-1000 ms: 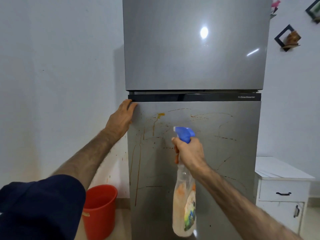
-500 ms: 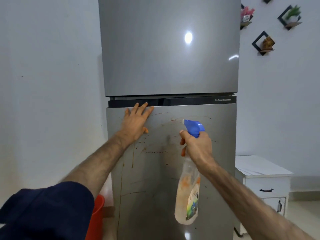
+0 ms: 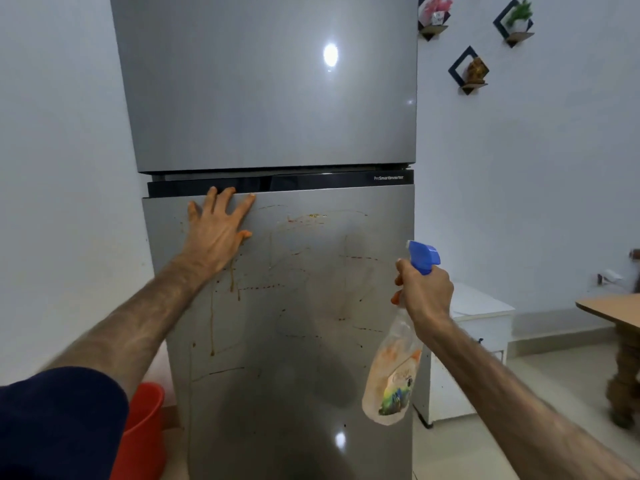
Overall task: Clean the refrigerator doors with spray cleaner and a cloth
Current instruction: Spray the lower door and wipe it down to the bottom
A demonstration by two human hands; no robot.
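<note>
Well, the refrigerator (image 3: 270,98) fills most of what I can see from here, two grey doors stacked. The upper door looks clean and glossy; the lower door (image 3: 294,323) is the dirty one, streaked with thin orange-brown drips and splatter lines (image 3: 232,282) from just under its top edge down past the middle.

Both hands are up at that lower door. The left hand (image 3: 218,230) lies flat against it near the top left corner, fingers spread wide and holding nothing. The right hand (image 3: 424,292) is closed round the neck of the spray bottle (image 3: 393,375), with the blue trigger head (image 3: 423,256) above the fist and the clear body hanging below, just off the door's right edge. No cloth is in sight.

To spray well, I'd say the nozzle wants swinging back towards the streaks, since it now sits out at the door's side. Starting high lets the cleaner run down over the drips. The flat left hand would be better moved clear first.
</note>
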